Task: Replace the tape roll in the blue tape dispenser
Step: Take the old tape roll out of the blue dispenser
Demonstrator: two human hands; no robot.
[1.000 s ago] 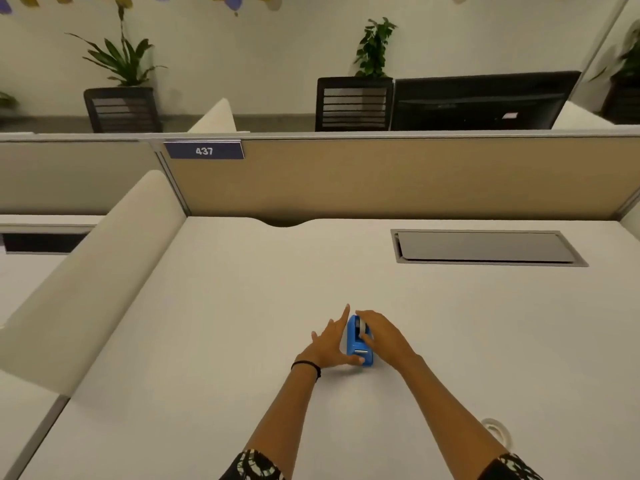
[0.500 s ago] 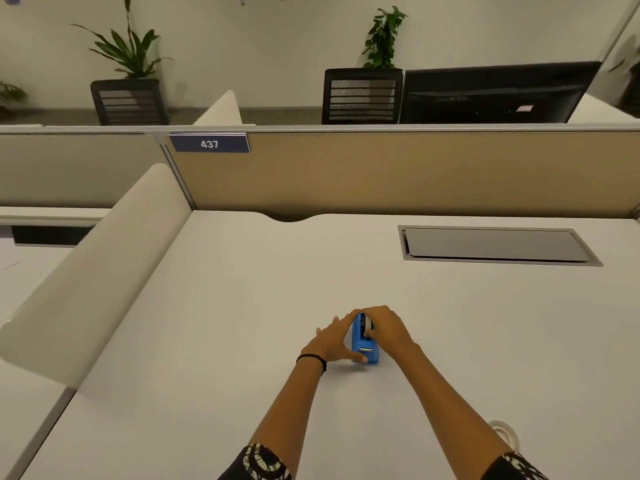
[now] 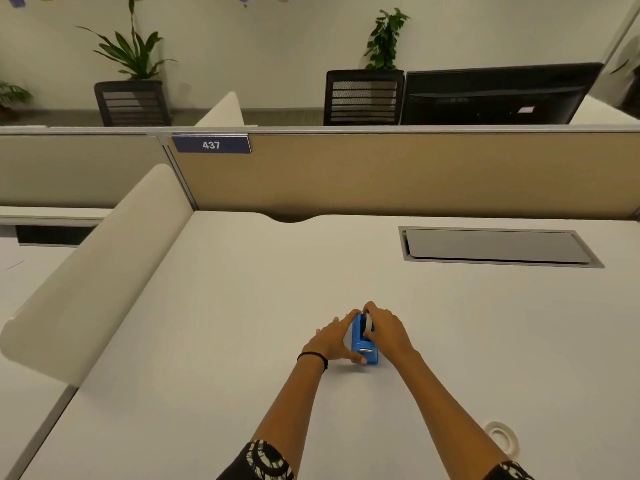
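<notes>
The blue tape dispenser (image 3: 364,344) stands on the white desk (image 3: 242,323) in front of me. My left hand (image 3: 334,339) presses against its left side, thumb at the near end. My right hand (image 3: 388,329) wraps over its top right, fingers pinched on the tape roll (image 3: 368,323) seated in the dispenser. A second tape roll (image 3: 501,439), pale and flat, lies on the desk near my right forearm.
A low white side divider (image 3: 97,271) runs along the desk's left. A tan partition (image 3: 415,174) closes the back. A grey cable hatch (image 3: 498,247) is set in the desk at the far right.
My left hand has closed in against the dispenser's side. My right hand's fingers have curled tighter over the roll on top.
</notes>
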